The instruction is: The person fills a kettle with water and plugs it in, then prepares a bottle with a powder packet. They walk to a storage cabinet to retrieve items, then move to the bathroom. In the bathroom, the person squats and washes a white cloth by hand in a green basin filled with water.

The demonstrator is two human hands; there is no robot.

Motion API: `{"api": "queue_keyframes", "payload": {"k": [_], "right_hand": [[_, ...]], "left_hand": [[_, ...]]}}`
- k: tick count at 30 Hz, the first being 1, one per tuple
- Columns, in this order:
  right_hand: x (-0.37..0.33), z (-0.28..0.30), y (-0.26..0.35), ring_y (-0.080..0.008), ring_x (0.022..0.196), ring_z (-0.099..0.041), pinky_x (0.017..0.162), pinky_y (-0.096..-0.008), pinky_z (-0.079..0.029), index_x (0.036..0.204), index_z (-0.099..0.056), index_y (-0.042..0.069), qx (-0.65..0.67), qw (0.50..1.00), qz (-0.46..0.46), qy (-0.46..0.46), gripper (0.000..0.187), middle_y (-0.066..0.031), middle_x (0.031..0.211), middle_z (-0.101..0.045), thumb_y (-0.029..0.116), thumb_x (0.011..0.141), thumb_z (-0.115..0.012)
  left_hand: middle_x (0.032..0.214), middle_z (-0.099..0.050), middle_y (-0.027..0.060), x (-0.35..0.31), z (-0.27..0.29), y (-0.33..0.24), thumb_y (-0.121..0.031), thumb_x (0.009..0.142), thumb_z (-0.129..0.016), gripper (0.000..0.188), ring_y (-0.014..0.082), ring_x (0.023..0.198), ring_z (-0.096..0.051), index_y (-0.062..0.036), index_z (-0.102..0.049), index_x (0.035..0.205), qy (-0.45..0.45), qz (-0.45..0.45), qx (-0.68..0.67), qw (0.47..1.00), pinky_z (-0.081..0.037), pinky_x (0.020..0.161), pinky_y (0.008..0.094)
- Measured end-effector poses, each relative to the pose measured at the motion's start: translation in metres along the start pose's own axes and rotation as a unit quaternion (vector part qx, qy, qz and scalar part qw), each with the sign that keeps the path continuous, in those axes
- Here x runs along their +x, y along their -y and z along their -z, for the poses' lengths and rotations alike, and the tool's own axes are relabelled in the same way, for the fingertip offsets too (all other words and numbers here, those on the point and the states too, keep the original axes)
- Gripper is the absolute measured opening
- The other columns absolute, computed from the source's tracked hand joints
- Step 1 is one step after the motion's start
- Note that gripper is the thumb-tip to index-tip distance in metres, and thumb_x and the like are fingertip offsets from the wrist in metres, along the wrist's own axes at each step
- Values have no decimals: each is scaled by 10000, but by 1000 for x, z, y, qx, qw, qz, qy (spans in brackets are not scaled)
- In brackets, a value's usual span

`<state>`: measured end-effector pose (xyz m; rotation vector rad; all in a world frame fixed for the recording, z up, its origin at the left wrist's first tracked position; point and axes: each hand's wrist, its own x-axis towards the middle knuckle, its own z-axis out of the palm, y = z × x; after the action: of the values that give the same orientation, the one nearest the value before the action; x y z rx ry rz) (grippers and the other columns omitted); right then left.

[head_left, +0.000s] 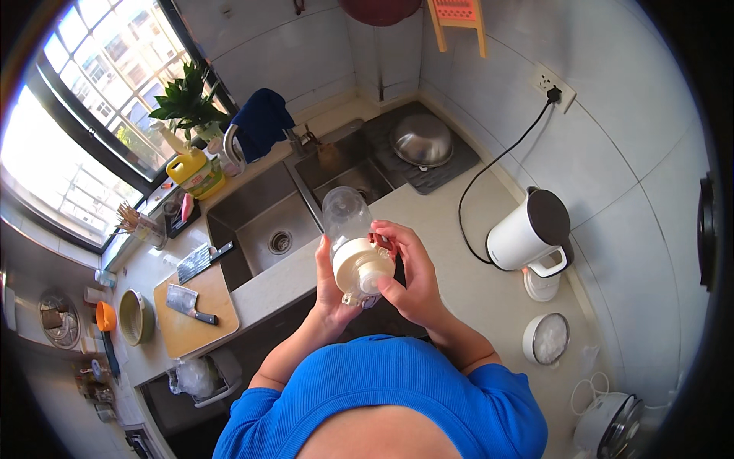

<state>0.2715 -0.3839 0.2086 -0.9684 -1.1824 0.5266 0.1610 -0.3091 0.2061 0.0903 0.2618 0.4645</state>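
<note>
Both hands hold a clear plastic water bottle [346, 213] in front of my chest, tilted with its cream lid [356, 260] toward me and its see-through body pointing away. My left hand [330, 287] wraps the left side, thumb up along the lid. On the other side, my right hand [415, 277] has its fingers around the lid near a reddish-brown part [384, 243], and the thumb rests by a pale round spout [371, 279]. The undersides of the lid and the left fingers are partly hidden.
A double steel sink [271, 218] lies beyond my hands. Left of it are a cutting board [222, 325] with a cleaver [183, 300], another knife [200, 264] and a bowl [136, 317]. On the right stand a white kettle [516, 233] with a cord and a round container [529, 340].
</note>
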Motion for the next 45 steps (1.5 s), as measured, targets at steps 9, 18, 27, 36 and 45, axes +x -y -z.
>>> {"api": "queue_keyframes", "payload": {"k": [9,18,27,36,45], "right_hand": [[-14,26,10,-279,1092,-414,917,-368,-339,1160,-380,5,-29,998,0,-59,542,-177,1173,-405,192,719,-635],[-13,55,55,-342,1119,-387,918,-410,-341,1180,-423,31,-260,960,100,30,633,-177,1197,-388,312,685,-699],[-8,75,66,-51,667,-448,624,-182,-366,794,-569,23,-14,997,-50,-57,107,-26,743,-550,101,764,-635],[21,85,100,-100,810,-555,763,-220,-424,888,-619,11,135,958,-253,-13,173,-51,850,-611,130,765,-647],[21,70,104,-69,743,-544,694,-201,-432,811,-601,25,125,948,-289,50,159,-18,781,-586,155,751,-672]], "left_hand": [[1047,-543,129,15,-6,26,-610,787,-408,656,250,941,-553,-36,-479,1097,30,92,-18,995,-473,813,373],[1066,-544,110,28,-19,35,-588,791,-427,607,240,988,-530,-67,-491,1097,31,-8,22,999,-436,868,377],[1048,-545,197,18,-14,24,-728,754,-146,896,274,943,-555,32,-463,1106,107,231,264,930,-414,864,393],[740,-594,94,-43,-60,-24,-167,812,-593,234,137,618,-588,37,-518,902,185,13,597,781,-462,566,239],[1001,-544,80,-12,-76,7,-140,746,-668,391,156,979,-506,8,-496,1065,204,-152,586,769,-384,895,313]]}}
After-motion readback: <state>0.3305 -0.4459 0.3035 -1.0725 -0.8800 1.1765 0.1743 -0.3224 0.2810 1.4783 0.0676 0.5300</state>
